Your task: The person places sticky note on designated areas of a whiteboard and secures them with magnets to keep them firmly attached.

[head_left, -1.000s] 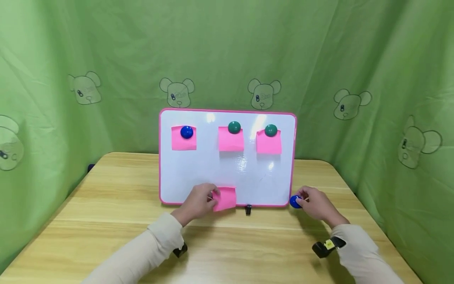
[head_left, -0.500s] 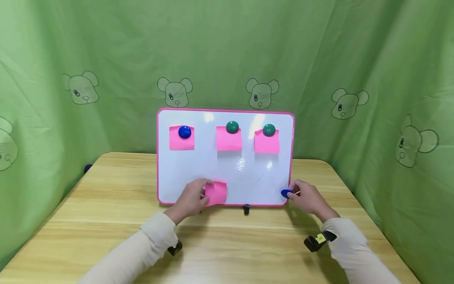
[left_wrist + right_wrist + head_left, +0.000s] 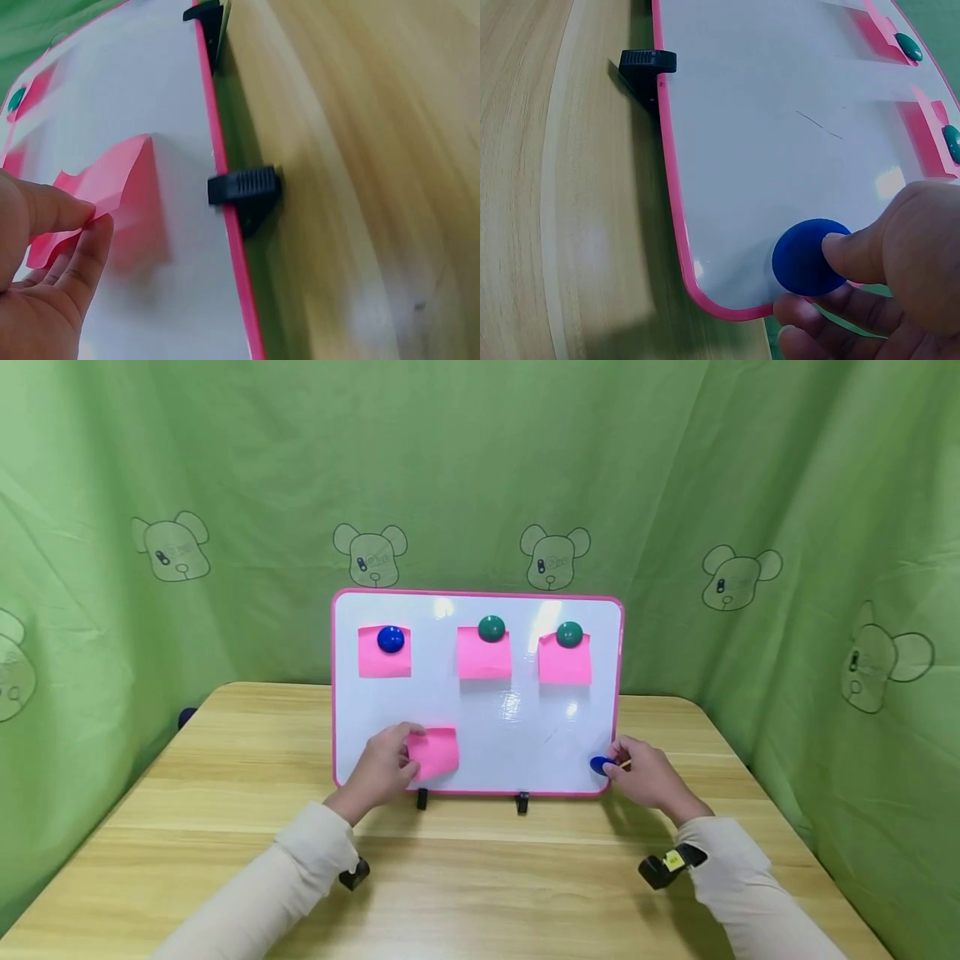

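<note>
A whiteboard (image 3: 480,718) with a pink frame stands upright on the table. My left hand (image 3: 378,766) pinches a pink sticky note (image 3: 437,752) by its left edge, in front of the board's lower left part. In the left wrist view the note (image 3: 112,180) bends away from the board and casts a shadow on it. At the lower right corner, my right hand (image 3: 647,774) holds a round blue magnet (image 3: 810,256) between thumb and fingers. Its flat face shows in the right wrist view, close over the board.
Along the board's top hang three pink notes, the left one under a blue magnet (image 3: 391,639), the others under a green magnet (image 3: 491,628) and another green magnet (image 3: 569,634). Black feet (image 3: 522,802) hold the bottom edge on the wooden table (image 3: 480,893). A green curtain (image 3: 465,460) hangs behind.
My left hand has moved left and up across the board with the pink sticky note. The right hand has brought the blue magnet left and slightly up, over the board's lower right corner.
</note>
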`<action>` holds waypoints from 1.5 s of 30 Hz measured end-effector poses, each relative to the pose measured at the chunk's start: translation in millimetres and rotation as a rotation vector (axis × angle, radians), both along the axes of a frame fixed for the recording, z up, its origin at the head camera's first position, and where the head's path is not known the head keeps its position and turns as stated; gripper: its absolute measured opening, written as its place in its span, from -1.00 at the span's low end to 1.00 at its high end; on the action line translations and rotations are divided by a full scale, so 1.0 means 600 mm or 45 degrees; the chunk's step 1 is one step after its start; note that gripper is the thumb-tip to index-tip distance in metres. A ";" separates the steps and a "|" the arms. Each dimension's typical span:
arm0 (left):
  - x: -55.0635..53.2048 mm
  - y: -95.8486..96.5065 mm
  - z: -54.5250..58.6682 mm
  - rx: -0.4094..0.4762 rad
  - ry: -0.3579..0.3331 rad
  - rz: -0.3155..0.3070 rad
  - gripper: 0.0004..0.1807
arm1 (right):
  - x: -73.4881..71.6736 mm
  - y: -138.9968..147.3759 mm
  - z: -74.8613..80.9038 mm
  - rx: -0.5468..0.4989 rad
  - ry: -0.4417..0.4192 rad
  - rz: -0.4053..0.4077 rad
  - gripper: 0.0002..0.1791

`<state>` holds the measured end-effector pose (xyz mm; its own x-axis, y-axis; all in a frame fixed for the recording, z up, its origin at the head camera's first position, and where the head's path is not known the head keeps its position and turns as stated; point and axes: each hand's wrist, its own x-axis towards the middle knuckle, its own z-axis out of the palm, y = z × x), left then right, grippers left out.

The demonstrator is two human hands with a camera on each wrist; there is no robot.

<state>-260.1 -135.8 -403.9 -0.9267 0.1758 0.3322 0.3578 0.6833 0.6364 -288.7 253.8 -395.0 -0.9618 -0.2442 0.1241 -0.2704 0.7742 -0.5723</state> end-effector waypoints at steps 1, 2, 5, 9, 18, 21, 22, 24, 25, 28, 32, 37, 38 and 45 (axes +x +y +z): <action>-0.001 -0.004 0.000 0.000 0.000 0.012 -0.58 | 0.000 0.000 0.000 -0.001 0.000 0.001 -0.90; -0.002 -0.009 0.001 0.000 -0.004 0.024 -0.58 | 0.000 0.000 0.000 -0.002 0.001 0.003 -0.91; -0.004 -0.023 0.001 -0.006 -0.017 0.053 -0.61 | -0.002 -0.001 0.000 -0.004 -0.010 0.002 -0.92; -0.004 -0.038 0.006 -0.011 -0.047 0.084 -0.63 | -0.004 -0.004 0.001 -0.004 -0.021 -0.002 -0.93; -0.006 -0.067 0.017 -0.021 -0.105 0.099 -0.61 | -0.011 -0.022 0.008 0.008 -0.030 0.005 -0.93; -0.008 -0.078 0.018 -0.035 -0.106 0.104 -0.62 | -0.012 -0.027 0.010 0.011 -0.025 0.005 -0.93; -0.008 -0.081 0.018 -0.043 -0.104 0.104 -0.63 | -0.013 -0.028 0.010 0.011 -0.023 0.007 -0.93; -0.009 -0.087 0.019 -0.055 -0.101 0.098 -0.63 | -0.013 -0.030 0.010 0.010 -0.023 0.007 -0.92; -0.008 -0.090 0.020 -0.061 -0.105 0.100 -0.63 | -0.014 -0.031 0.010 0.012 -0.023 0.007 -0.92; -0.008 -0.095 0.024 -0.085 -0.112 0.095 -0.61 | -0.015 -0.032 0.010 0.014 -0.033 0.004 -0.92; -0.009 -0.099 0.032 -0.129 -0.125 0.101 -0.56 | -0.015 -0.034 0.010 0.013 -0.048 0.001 -0.92; -0.010 -0.098 0.040 -0.165 -0.144 0.121 -0.51 | -0.016 -0.037 0.012 0.014 -0.040 0.009 -0.93; -0.009 -0.098 0.041 -0.165 -0.145 0.126 -0.51 | -0.016 -0.039 0.012 0.014 -0.034 0.014 -0.93; -0.007 -0.098 0.038 -0.150 -0.142 0.150 -0.54 | -0.016 -0.051 0.011 -0.003 -0.024 0.045 -0.95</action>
<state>-264.0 -194.7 -381.1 -0.9731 0.0953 0.2097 0.2024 0.7883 0.5810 -298.1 223.4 -388.4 -0.9546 -0.2781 0.1068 -0.2871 0.7629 -0.5793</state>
